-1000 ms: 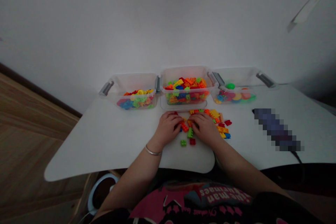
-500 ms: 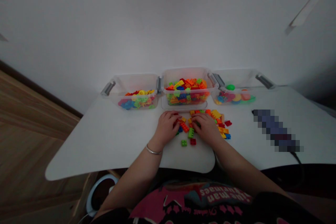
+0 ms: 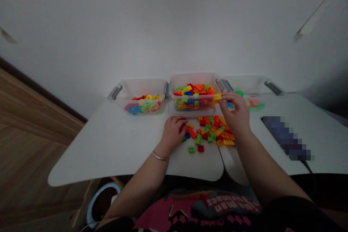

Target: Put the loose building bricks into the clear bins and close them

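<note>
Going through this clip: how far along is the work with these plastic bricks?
Done: the middle clear plastic bin already holds a heap of bricks. In hand: the right hand pinches a yellow brick at that bin's rim. Left: a loose pile of bricks still lies on the white table, with the left hand at its edge.

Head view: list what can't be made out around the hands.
Head view:
- The yellow brick: the fingers of the right hand hide one end.
- The left hand: it covers any bricks beneath it, so whether it holds one is unclear.
- The right clear bin: the right hand hides part of its contents.
- The dark object: pixelated, unidentifiable.
</note>
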Available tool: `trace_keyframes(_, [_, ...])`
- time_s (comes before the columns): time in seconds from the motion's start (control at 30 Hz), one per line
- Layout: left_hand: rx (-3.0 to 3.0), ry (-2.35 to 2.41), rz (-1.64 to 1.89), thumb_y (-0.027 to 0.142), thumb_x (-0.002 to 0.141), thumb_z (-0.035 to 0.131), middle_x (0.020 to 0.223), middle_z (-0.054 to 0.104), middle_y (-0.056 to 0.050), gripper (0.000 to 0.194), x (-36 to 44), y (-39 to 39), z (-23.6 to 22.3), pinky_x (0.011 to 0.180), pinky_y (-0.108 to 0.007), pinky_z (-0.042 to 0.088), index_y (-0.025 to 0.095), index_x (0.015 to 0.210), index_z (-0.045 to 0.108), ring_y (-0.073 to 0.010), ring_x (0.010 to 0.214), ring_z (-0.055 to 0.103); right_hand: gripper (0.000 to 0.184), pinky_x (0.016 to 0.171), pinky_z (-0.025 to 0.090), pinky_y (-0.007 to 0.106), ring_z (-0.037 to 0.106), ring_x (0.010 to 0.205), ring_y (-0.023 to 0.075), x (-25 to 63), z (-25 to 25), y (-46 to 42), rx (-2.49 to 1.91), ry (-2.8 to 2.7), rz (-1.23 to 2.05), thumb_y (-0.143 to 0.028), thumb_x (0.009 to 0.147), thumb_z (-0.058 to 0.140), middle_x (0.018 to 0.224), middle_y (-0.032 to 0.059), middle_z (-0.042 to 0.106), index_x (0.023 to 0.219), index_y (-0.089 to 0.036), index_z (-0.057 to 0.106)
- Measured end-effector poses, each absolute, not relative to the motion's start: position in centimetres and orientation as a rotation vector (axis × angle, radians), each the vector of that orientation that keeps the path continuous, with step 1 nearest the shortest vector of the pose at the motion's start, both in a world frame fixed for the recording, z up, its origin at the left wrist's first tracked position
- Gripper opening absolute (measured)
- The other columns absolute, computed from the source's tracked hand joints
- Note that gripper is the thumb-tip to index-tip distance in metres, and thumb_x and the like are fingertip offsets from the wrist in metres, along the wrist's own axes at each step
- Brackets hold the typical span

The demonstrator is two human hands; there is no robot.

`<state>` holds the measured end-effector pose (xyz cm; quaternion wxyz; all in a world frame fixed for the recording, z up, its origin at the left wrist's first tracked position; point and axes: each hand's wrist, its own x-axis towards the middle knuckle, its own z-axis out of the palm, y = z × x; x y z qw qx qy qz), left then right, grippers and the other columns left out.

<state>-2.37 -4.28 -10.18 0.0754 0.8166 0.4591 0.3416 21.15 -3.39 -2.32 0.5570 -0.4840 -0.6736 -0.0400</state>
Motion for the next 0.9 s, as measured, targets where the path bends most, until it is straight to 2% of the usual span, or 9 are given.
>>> trace_keyframes(0.17, [2.445,1.392,1.030,0.012,0.080,0.058,0.111,0.067,-0.006,0.023,-2.4,-4.2,-10.3,0.099,-0.044,0.044,0.019,0.100,0.069,-0.0222,0.104,0.057,0.014,0.078,0.052,0.039,0.063,0.092,0.0225,21.8,-0.9,1.4,-1.205,-1.538,-0.089,-0.031,0.084,0.054,0.097,0.0072,0.069,0.084,-0.022,0.065])
trace_keyframes(0.33, [2.442,1.385,1.042,0.012,0.080,0.058,0.109,0.067,-0.006,0.023,-2.5,-4.2,-10.4,0.098,-0.043,0.045,0.019,0.099,0.068,-0.0220,0.104,0.057,0.015,0.083,0.049,0.041,0.063,0.087,0.0237,20.9,-0.3,5.0,-1.390,-1.803,-0.126,-0.030,0.079,0.060,0.088,0.0070,0.071,0.080,-0.020,0.071])
trace_keyframes(0.47, [2.424,1.392,1.038,0.011,0.080,0.058,0.109,0.067,-0.006,0.023,-2.5,-4.2,-10.4,0.097,-0.043,0.046,0.019,0.099,0.068,-0.0219,0.103,0.057,0.017,0.082,0.046,0.041,0.063,0.082,0.0241,19.9,-0.1,6.0,-1.657,-1.911,-0.180,-0.033,0.077,0.062,0.080,0.0075,0.071,0.077,-0.021,0.075])
trace_keyframes(0.63, [2.423,1.359,1.028,0.011,0.081,0.056,0.108,0.067,-0.007,0.024,-2.4,-4.2,-10.5,0.096,-0.044,0.047,0.019,0.100,0.069,-0.0220,0.103,0.057,0.021,0.082,0.043,0.046,0.064,0.079,0.0265,19.6,0.0,6.6,-1.853,-1.985,-0.097,-0.037,0.079,0.061,0.072,0.0081,0.070,0.077,-0.022,0.075])
trace_keyframes(0.73, [2.430,1.336,1.026,0.011,0.081,0.056,0.107,0.067,-0.006,0.025,-2.4,-4.2,-10.5,0.096,-0.045,0.047,0.020,0.100,0.069,-0.0222,0.104,0.057,0.021,0.084,0.043,0.046,0.063,0.082,0.0270,19.7,0.1,6.1,-1.771,-1.962,-0.132,-0.037,0.081,0.059,0.077,0.0082,0.071,0.084,-0.023,0.075])
trace_keyframes(0.9, [2.446,1.328,1.016,0.012,0.082,0.057,0.108,0.068,-0.006,0.023,-2.4,-4.2,-10.4,0.097,-0.044,0.047,0.020,0.100,0.069,-0.0219,0.103,0.057,0.023,0.091,0.041,0.048,0.059,0.097,0.0294,19.4,0.4,2.2,-1.457,-1.920,-0.245,-0.029,0.084,0.055,0.099,0.0103,0.070,0.098,-0.021,0.071])
